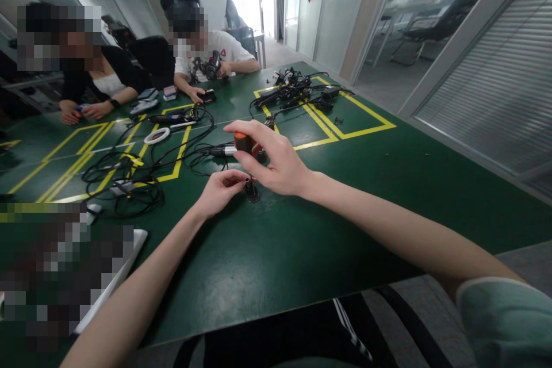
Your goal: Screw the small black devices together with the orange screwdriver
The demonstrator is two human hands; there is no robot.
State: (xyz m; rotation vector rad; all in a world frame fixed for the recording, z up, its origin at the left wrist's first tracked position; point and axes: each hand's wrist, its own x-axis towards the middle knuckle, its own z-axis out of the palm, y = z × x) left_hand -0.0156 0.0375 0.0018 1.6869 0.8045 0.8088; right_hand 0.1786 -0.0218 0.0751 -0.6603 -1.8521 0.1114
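My right hand [276, 158] is closed around the short orange-and-black handle of a screwdriver [242, 142], its orange end facing up. The fingers and thumb hide the lower part of the tool. Below and to the left, my left hand [222, 191] pinches the side of a small black cylindrical part [250, 190], which stands upright on the green table [259, 259]. This part has a narrow hollow-looking top and a wider round base. The screwdriver is above it; whether its tip touches the part cannot be seen.
Black cables [129, 190] lie coiled to the left, near a white ring [157, 136]. Beyond my hands is a heap of black cables and parts [293, 89]. Yellow tape [366, 131] marks the tabletop. Two people sit across the table; one holds a black power tool [213, 66].
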